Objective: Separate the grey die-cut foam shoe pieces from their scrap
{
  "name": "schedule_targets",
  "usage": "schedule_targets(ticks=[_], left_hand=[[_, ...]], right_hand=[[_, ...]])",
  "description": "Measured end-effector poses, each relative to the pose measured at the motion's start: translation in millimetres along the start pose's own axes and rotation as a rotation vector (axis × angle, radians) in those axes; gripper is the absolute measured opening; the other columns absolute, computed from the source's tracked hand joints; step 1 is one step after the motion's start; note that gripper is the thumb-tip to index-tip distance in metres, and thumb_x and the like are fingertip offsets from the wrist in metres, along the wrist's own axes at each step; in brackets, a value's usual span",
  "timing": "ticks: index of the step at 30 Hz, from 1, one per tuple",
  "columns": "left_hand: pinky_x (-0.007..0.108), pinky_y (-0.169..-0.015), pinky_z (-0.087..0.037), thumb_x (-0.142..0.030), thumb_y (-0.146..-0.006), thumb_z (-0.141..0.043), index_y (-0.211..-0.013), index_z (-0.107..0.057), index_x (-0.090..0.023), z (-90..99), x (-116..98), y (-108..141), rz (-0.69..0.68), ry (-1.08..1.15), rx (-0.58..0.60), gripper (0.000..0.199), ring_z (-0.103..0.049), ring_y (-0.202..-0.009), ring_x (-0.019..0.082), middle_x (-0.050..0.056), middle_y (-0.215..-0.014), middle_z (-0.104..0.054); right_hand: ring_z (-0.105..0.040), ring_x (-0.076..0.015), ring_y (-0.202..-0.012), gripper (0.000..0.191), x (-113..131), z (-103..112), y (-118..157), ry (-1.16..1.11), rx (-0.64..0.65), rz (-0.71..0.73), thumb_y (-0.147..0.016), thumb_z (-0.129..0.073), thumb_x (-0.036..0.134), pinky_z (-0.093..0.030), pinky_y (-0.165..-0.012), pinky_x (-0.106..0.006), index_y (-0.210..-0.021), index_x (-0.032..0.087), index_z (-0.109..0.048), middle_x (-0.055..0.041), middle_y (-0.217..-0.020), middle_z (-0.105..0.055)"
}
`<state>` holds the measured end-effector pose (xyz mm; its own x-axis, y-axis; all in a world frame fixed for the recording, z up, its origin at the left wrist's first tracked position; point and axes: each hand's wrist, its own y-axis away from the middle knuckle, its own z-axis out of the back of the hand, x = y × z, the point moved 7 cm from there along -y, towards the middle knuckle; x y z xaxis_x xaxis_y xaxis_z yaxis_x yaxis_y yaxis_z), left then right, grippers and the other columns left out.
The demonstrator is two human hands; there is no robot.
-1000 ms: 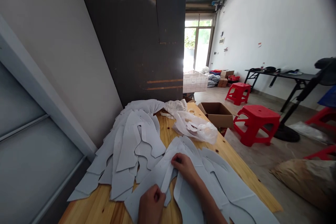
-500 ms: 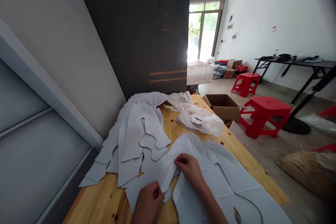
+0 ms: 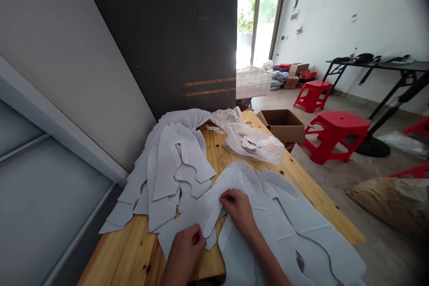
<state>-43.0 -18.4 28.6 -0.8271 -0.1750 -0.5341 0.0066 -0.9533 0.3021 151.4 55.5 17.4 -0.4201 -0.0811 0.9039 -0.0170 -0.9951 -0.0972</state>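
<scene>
white curved-cut sheet (image 3: 189,214), six o'clock: right hand (image 3: 237,211) pinches edge; left hand (image 3: 186,243) curled, hold unclear; uneven tugging could crease it.

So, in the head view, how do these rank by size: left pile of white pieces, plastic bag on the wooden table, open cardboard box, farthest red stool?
1. Left pile of white pieces
2. Plastic bag
3. Open cardboard box
4. Farthest red stool

Both hands on one white cutout — left hand (image 3: 188,243) at lower edge, right hand (image 3: 236,208) higher — wooden table (image 3: 125,250) underneath, red stool (image 3: 340,132) beyond
</scene>
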Motion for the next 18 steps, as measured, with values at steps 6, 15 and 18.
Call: schedule_targets(ticks=[6,15,18], left_hand=[[0.027,-0.065,-0.032,-0.013,-0.085,-0.049,-0.062,-0.039,-0.024,0.2,-0.8,-2.7,0.018,-0.019,0.020,0.027,-0.053,-0.066,0.016,-0.006,-0.059,-0.046],[0.026,-0.065,-0.033,-0.011,-0.087,-0.052,-0.062,-0.043,-0.023,1.7,-3.4,-1.2,0.062,-0.093,0.034,0.029,-0.056,-0.068,0.016,-0.006,-0.061,-0.049],[0.026,-0.066,-0.033,-0.010,-0.088,-0.053,-0.063,-0.048,-0.023,3.1,-5.0,0.1,0.080,-0.126,0.030,0.029,-0.058,-0.070,0.016,-0.005,-0.062,-0.051]], right_hand=[[-0.067,-0.0261,-0.086,0.013,0.7,0.8,0.5,-0.019,-0.006,0.004,-0.083,-0.068,0.019,-0.045,-0.083,-0.036,-0.081,0.022,-0.081,-0.0048,-0.083,-0.078],[-0.067,-0.0262,-0.086,0.013,4.3,2.7,2.6,-0.003,-0.018,0.032,-0.084,-0.068,0.021,-0.044,-0.083,-0.036,-0.080,0.023,-0.080,-0.0040,-0.082,-0.078],[-0.067,-0.0260,-0.086,0.014,4.2,2.4,2.9,-0.002,-0.016,0.043,-0.085,-0.067,0.022,-0.044,-0.083,-0.036,-0.081,0.023,-0.080,-0.0042,-0.082,-0.078]])
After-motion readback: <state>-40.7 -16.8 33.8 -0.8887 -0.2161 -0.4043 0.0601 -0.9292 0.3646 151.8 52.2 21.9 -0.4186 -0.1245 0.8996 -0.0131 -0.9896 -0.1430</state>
